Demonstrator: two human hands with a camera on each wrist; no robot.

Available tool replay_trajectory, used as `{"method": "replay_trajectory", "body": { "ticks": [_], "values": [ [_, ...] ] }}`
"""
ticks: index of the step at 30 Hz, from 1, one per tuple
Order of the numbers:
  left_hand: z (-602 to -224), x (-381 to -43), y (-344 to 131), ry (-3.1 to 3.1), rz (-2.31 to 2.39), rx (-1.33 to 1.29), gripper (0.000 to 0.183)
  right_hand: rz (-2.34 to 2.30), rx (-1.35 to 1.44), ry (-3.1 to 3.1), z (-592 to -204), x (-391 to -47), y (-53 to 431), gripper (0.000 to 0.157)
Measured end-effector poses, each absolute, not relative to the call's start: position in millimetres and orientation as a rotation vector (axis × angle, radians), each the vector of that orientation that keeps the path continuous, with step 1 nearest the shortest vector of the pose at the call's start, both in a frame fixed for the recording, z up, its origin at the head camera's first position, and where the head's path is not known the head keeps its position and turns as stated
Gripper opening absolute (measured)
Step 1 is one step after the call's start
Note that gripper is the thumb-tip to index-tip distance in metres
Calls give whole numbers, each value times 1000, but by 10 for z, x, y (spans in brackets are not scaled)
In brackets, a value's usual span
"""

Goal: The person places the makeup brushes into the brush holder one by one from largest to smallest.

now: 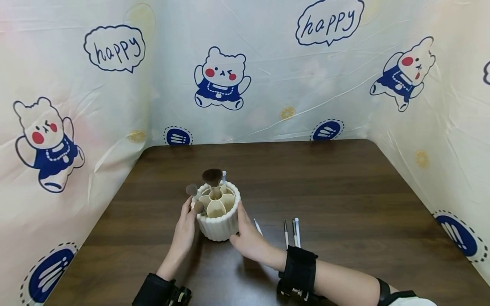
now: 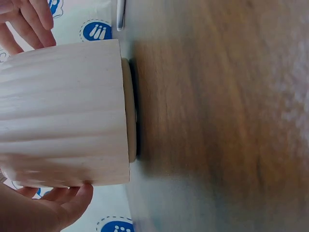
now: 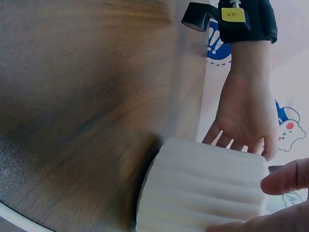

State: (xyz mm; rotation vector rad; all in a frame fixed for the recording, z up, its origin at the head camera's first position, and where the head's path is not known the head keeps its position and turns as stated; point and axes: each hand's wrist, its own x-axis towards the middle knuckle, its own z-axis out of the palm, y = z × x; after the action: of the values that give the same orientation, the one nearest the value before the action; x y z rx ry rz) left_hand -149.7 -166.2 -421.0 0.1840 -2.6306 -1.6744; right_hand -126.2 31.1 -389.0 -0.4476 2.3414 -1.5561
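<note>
A cream ribbed makeup brush holder (image 1: 218, 228) with petal-shaped compartments is above the wooden table, close over it. My left hand (image 1: 184, 229) grips its left side, and my right hand (image 1: 250, 239) holds the opposite side. In the left wrist view, the base of the holder (image 2: 63, 116) shows a narrow dark shadow under it. A big dark makeup brush (image 1: 212, 177) stands bristles up in the centre. Two smaller brush heads (image 1: 191, 189) poke out at the left, and a pale blue-white stick (image 1: 224, 176) rises at the back.
Several slim brushes (image 1: 286, 233) lie on the table (image 1: 325, 182) right of the holder, partly hidden by my right wrist. A white pointed tip (image 1: 258, 226) shows beside my right hand. A printed curtain (image 1: 268, 76) with cartoon bears hangs around the back and sides of the table.
</note>
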Motion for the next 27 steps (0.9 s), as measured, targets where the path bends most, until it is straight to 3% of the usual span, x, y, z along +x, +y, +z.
{"method": "replay_trajectory", "body": {
  "ticks": [11, 22, 27],
  "values": [
    [-4230, -1478, -1646, -2582, -1698, 153, 54, -1479, -443, 2403, -3872, -1318, 369, 84],
    [-4230, -1479, -1663, -2569, -1687, 109, 54, -1593, -373, 2438, -3886, -1480, 608, 63],
    [-4250, -1485, -1652, -2567, -1681, 112, 53, -1527, -288, 2616, -3953, -1654, 888, 45]
  ]
}}
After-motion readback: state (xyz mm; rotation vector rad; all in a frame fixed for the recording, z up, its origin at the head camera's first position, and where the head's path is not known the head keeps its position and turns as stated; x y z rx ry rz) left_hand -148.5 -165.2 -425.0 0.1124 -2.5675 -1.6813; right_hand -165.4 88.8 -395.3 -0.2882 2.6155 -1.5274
